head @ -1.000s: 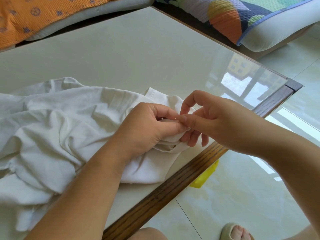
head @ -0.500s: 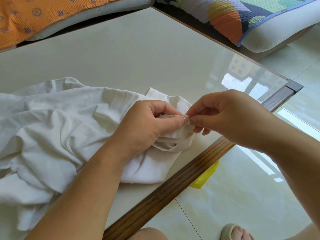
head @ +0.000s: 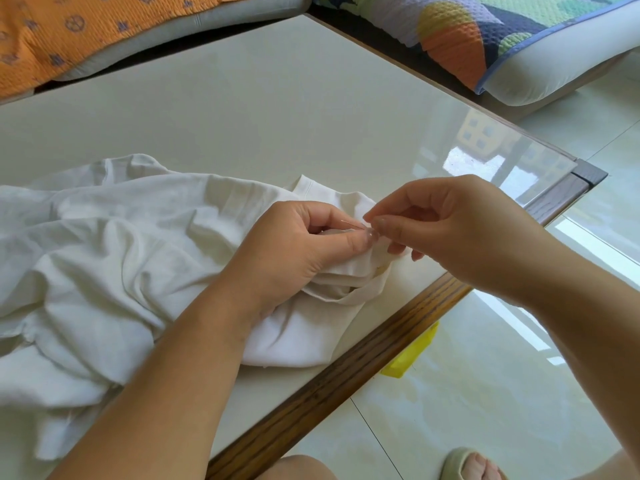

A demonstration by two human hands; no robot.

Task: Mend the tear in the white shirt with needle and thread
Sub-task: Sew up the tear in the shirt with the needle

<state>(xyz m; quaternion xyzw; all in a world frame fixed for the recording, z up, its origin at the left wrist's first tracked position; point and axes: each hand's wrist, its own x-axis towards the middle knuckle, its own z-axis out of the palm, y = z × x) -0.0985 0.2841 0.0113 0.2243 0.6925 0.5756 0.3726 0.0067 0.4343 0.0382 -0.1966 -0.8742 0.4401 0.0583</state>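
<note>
head view: my left hand [head: 294,251] pinches a bunched fold of the white shirt [head: 104,254], which lies crumpled on the table [head: 277,116] near its wooden edge. my right hand [head: 460,233] pinches the needle [head: 351,223] right at that fold, its shaft pointing towards my left fingers. i judge i am mid-stitch at the tear, which the fold hides. next i should draw the needle through gently and pull the thread snug without puckering; the thread is too fine to see. no brand, label or writing is readable.
</note>
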